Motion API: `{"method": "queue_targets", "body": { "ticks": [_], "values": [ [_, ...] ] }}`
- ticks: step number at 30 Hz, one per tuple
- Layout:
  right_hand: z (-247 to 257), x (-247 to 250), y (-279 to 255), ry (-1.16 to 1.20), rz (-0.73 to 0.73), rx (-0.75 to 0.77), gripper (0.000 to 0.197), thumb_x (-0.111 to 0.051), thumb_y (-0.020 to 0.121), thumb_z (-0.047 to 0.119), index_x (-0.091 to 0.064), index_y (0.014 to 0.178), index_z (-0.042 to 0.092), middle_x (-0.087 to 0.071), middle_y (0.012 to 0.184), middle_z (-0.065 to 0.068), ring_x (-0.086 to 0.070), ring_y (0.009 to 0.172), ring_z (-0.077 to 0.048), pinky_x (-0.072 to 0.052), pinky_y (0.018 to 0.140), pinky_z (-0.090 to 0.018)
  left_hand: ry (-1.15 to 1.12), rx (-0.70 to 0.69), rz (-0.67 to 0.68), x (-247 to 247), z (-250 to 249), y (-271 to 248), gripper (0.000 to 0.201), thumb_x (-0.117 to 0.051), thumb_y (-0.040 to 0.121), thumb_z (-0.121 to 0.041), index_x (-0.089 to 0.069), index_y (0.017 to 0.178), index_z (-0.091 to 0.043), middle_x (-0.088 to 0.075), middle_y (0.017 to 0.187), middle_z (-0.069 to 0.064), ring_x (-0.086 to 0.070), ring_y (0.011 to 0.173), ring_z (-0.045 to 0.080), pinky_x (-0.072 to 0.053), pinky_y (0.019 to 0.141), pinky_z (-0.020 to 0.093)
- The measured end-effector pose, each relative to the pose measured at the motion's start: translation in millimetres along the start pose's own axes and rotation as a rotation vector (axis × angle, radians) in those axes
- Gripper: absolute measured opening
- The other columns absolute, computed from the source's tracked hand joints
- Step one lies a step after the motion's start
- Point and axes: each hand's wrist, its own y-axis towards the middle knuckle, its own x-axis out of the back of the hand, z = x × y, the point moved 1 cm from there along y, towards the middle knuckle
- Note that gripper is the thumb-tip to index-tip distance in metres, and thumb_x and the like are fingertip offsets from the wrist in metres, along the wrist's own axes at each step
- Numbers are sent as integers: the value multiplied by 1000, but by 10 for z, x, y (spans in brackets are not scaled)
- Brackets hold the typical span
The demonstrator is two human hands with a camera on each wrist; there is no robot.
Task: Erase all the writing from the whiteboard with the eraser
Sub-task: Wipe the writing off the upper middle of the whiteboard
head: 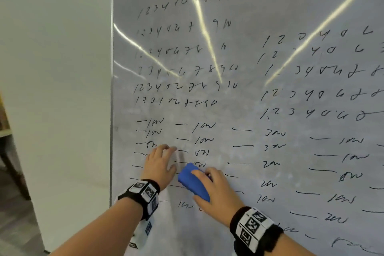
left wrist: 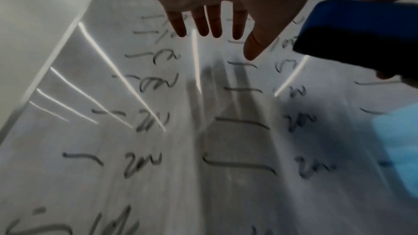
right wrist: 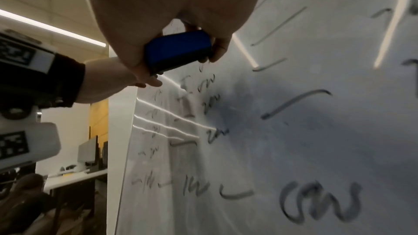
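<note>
Head cam has my right hand [head: 216, 188] wrapped around the blue eraser [head: 194, 183], down low on the whiteboard [head: 249, 97] among the bottom-left scribbles. My left hand [head: 160, 162] lies beside it, fingers flat and spread, holding nothing. Almost all the writing [head: 187, 85] remains, so I'd keep the felt flat and sweep in long overlapping rows.

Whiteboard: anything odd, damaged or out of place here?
Nothing damaged. The whiteboard carries grey smear haze between its rows of writing. The right hand holds the blue eraser; the left hand rests flat beside it.
</note>
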Motion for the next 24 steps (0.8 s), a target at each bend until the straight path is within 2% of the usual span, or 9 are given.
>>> {"method": "queue_targets", "body": {
  "ticks": [3,5,8,9,11,12,14,17,24],
  "values": [
    [147,148,278,-30,-74,34,50,-39,84,54,-28,130,36,-36,126,-1,-38,112,-18,-35,97,-24,22,2,-48,254,169,246,54,-67,79,-20,-52,131,-19,-50,128,11,-46,119,33,-38,96,45],
    [263,239,464,-44,-95,43,52,-35,85,57,-31,132,35,-34,128,0,-36,114,-17,-34,98,-23,36,1,-67,419,307,391,52,-61,82,-26,-50,133,-20,-48,131,10,-44,122,33,-36,99,45],
    [418,364,732,-61,-130,38,62,-26,82,60,-35,137,31,-31,133,0,-32,118,-15,-29,101,-22,65,-18,-109,687,486,578,62,-34,82,-49,-49,134,-21,-47,135,8,-43,123,30,-33,101,43],
    [462,408,816,-67,-150,35,65,-23,81,61,-34,138,31,-30,132,1,-31,118,-14,-29,102,-21,73,-34,-129,775,542,638,68,-26,79,-54,-48,135,-21,-46,136,8,-43,124,30,-33,102,43],
    [555,509,988,-64,-187,27,69,-19,79,61,-33,138,30,-29,130,5,-29,115,-10,-27,101,-19,92,-63,-146,967,642,768,73,-20,78,-56,-45,137,-21,-44,139,7,-40,127,29,-30,105,42],
    [607,564,1087,-72,-202,23,70,-18,77,61,-32,139,30,-29,129,6,-28,114,-8,-26,100,-17,99,-70,-150,1062,698,836,71,-21,80,-55,-43,138,-21,-42,140,7,-39,129,28,-28,107,41],
    [681,696,1287,-95,-223,17,73,-20,73,59,-32,138,29,-31,128,7,-27,113,-7,-25,97,-16,103,-72,-180,1202,821,986,56,-36,89,-45,-42,139,-20,-41,141,7,-37,131,28,-28,108,41],
    [750,908,1560,-105,-254,-10,74,-28,69,57,-36,137,27,-37,129,8,-29,113,-6,-28,96,-17,98,-82,-235,1323,993,1181,47,-58,88,-27,-49,133,-17,-47,135,8,-43,126,29,-35,103,43],
    [929,1329,2018,-164,-377,41,47,-51,90,41,-39,134,28,-37,127,8,-32,112,-7,-31,95,-18,74,-83,-292,1370,1310,1417,43,-64,85,-21,-54,127,-17,-52,129,8,-50,119,29,-41,96,43]
  ]
}}
